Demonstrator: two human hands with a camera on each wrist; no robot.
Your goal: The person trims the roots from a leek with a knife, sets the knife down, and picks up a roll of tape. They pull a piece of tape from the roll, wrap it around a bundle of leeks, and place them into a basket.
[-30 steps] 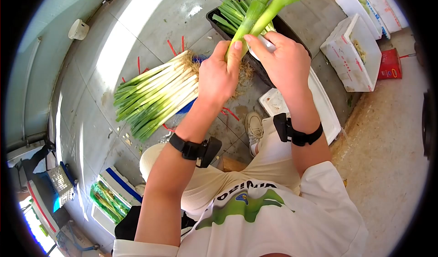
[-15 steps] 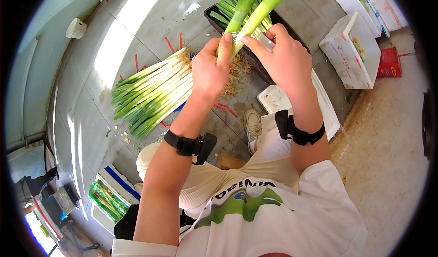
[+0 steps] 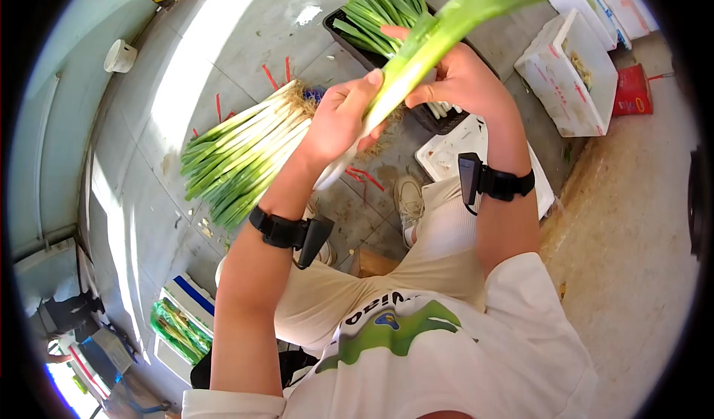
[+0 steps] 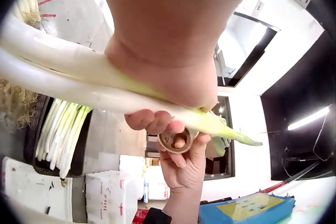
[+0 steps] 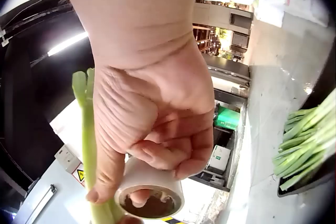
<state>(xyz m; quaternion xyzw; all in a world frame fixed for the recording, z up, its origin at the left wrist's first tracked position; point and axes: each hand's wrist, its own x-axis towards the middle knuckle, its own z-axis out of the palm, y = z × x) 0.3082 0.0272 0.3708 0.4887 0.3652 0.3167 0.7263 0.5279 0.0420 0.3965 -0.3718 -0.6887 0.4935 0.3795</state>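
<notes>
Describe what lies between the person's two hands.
The held leek stalks pass between the left hand and the right hand, as the head view shows; the right wrist view also shows a roll in the right hand.

The head view looks forward and steeply down past the white T-shirt (image 3: 446,330), set farthest back, over the left hand (image 3: 346,114), the right hand (image 3: 468,80) and the tiled floor (image 3: 156,173). The left wrist view looks closely along its hand toward the other; the right faces out past its palm. Both wrist views share the tape roll (image 5: 157,178), and all three the black crate (image 3: 351,47).
</notes>
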